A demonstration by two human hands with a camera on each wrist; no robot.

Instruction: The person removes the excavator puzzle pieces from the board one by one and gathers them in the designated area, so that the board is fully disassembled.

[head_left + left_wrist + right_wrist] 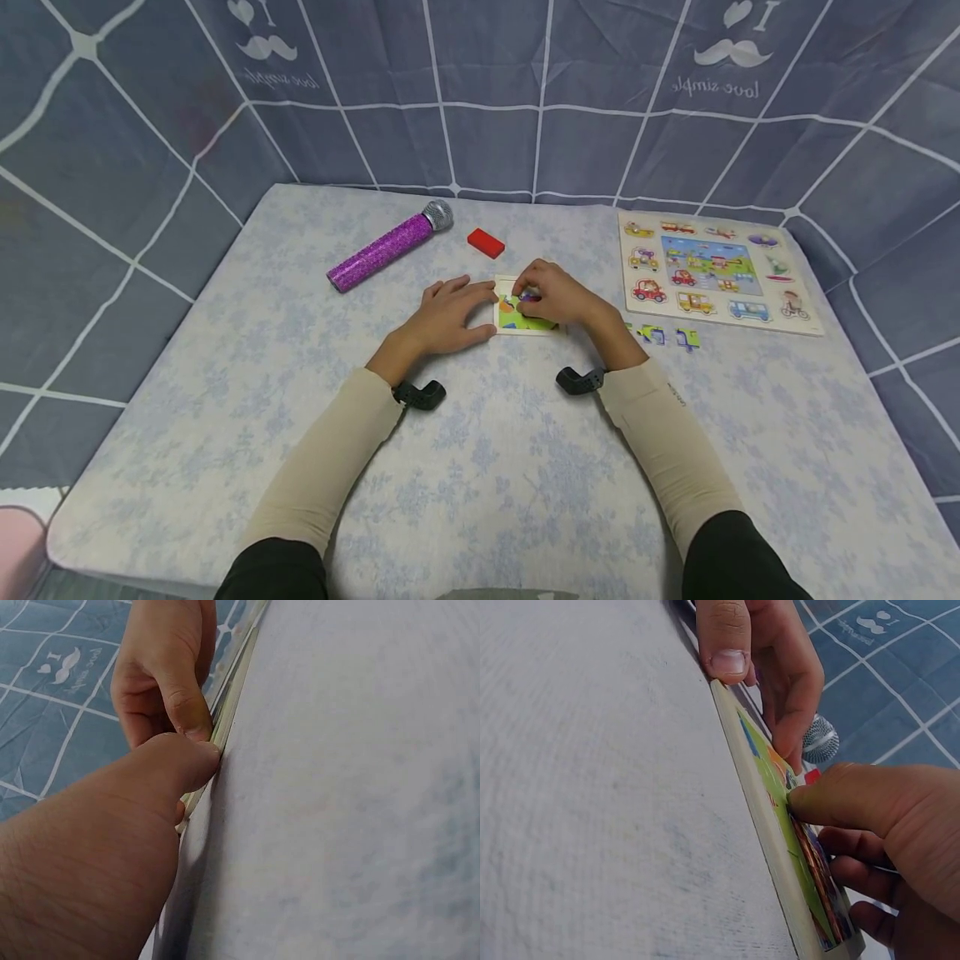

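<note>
A small jigsaw puzzle (527,323) with a pale frame and a green picture lies on the table between the two hands. My left hand (450,318) holds its left side, the thumb at the near corner and the fingertips along the far part. Over the picture, the right hand (558,293) has its fingers curled and pinches a small dark puzzle piece (529,297), mostly covered by the fingers. In the right wrist view the right thumb (810,796) touches the picture surface. Loose puzzle pieces (687,338) lie right of the puzzle, partly hidden by the right forearm.
A purple glittery microphone (384,250) lies at the back left. Near it is a red block (486,243). A wooden vehicle puzzle board (720,314) lies at the right. Behind the table (480,483) hangs a blue-grey checked curtain (495,142).
</note>
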